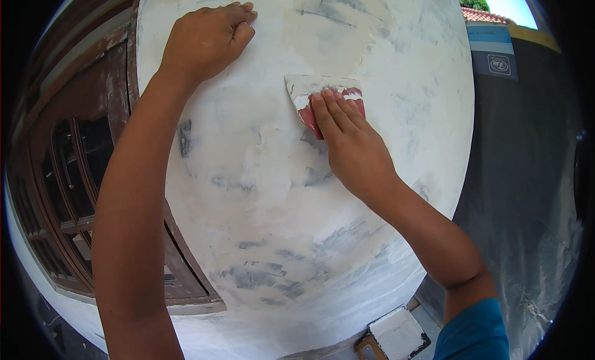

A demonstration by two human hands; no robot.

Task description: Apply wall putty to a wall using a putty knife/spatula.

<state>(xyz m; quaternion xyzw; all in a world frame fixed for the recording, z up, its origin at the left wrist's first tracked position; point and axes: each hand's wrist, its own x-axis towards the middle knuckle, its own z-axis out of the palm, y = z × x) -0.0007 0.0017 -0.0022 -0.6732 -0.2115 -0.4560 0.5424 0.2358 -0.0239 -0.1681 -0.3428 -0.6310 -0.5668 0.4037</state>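
A white plastered wall (266, 193) with grey patches fills the middle of the view. My right hand (350, 143) presses a red scraper blade (313, 96), smeared with white putty, flat against the wall. My left hand (207, 38) rests higher up on the wall near its left edge, fingers curled, holding nothing. Both forearms reach up from the lower edge; a blue sleeve (474, 332) shows on the right arm.
A dark brown wooden window frame (74, 174) with glass panes runs along the left of the wall. Below lies a flat board (396, 335) loaded with white putty. A dark sheet-covered surface (527, 174) stands to the right.
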